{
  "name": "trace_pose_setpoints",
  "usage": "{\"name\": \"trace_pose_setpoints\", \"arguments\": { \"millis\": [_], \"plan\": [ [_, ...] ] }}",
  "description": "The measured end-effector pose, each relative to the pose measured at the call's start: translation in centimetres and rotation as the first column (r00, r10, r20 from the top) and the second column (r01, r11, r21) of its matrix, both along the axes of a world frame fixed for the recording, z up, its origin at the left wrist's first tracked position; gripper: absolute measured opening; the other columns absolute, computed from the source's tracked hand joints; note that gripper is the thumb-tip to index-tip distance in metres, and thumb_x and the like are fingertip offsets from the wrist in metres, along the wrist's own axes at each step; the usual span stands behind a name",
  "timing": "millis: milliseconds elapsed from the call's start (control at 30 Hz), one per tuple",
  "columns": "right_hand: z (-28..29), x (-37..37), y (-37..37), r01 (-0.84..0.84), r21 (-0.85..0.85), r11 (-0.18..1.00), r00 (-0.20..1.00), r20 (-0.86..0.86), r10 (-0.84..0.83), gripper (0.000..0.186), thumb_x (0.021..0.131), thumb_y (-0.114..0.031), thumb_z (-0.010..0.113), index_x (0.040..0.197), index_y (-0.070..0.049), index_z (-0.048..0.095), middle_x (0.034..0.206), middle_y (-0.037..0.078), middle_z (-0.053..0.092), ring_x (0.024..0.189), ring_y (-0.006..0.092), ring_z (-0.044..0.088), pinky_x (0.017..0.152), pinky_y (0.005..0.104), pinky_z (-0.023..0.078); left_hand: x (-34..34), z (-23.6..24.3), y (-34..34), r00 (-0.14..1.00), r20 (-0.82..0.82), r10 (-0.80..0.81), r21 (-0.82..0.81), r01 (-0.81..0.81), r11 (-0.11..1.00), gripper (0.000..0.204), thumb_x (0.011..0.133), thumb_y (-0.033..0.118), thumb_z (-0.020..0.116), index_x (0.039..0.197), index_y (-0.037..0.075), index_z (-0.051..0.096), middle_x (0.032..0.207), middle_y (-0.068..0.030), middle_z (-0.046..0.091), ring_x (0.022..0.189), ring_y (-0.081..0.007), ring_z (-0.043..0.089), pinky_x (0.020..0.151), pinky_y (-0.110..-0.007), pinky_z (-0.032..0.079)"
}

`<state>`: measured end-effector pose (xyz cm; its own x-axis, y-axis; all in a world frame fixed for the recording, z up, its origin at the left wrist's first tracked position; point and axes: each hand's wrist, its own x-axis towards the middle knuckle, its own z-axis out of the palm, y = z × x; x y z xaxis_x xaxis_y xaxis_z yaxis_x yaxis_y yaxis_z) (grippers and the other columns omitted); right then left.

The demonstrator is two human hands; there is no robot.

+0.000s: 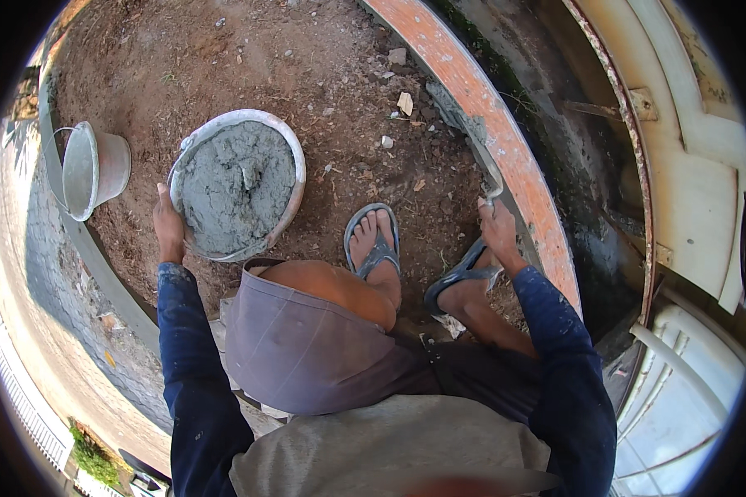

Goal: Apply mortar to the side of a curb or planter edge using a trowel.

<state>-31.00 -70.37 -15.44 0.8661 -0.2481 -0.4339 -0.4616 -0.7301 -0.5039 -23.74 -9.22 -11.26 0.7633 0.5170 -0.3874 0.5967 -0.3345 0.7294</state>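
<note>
Wet grey mortar (236,186) fills a round bucket (294,147) with a pale, smeared rim, standing on the soil to my left. At that bucket's left edge, my left hand (170,225) is closed on its side; part of the grip is hidden. On the right, my right hand (499,230) is wrapped round the handle of a trowel (492,176). The trowel's blade lies along the inner side of a low orange-topped wall (506,124). Fresh grey mortar (458,114) clings to that side, just beyond the blade.
A second, grey bucket (104,170) is tipped toward the low curb (128,294) at far left. Stones and a pale chip (404,103) dot the brown soil (307,50). Beyond the wall run a dark gap and a rusty metal bar (630,141). My sandalled feet (375,244) are between the hands.
</note>
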Motion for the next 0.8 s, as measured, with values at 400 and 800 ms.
{"name": "trace_pose_setpoints", "arguments": {
  "millis": [400, 800],
  "plan": [
    [1.0, 3.0, 0.4, 0.32, 0.419, 0.85, 0.926, -0.327, -0.187, 0.033, 0.096, -0.039, 0.054, 0.083, -0.009, 0.049, 0.062, 0.0, 0.045, 0.048, 0.0117, 0.046, 0.043, 0.0282, 0.039, -0.5, -0.9, 0.7, 0.999, 0.049, 0.013, 0.048, -0.016, 0.999, 0.07, 0.101, 0.057, 0.033, 0.108, -0.005, 0.066, 0.101, -0.0126, 0.067, 0.09, -0.0212, 0.059, 0.085, -0.034, 0.044],
    [-2.9, -0.4, 0.8, -0.027, 0.039, 0.999, 1.0, 0.018, 0.026, 0.041, 0.095, -0.039, 0.053, 0.097, 0.002, 0.054, 0.067, 0.018, 0.057, 0.062, 0.0294, 0.064, 0.059, 0.0433, 0.048, 0.0, -0.1, 0.4, 1.0, -0.017, -0.013, 0.077, 0.014, 0.997, 0.071, 0.101, 0.056, 0.03, 0.123, -0.004, 0.061, 0.115, -0.017, 0.066, 0.104, -0.0248, 0.06, 0.093, -0.034, 0.043]
  ]
}}
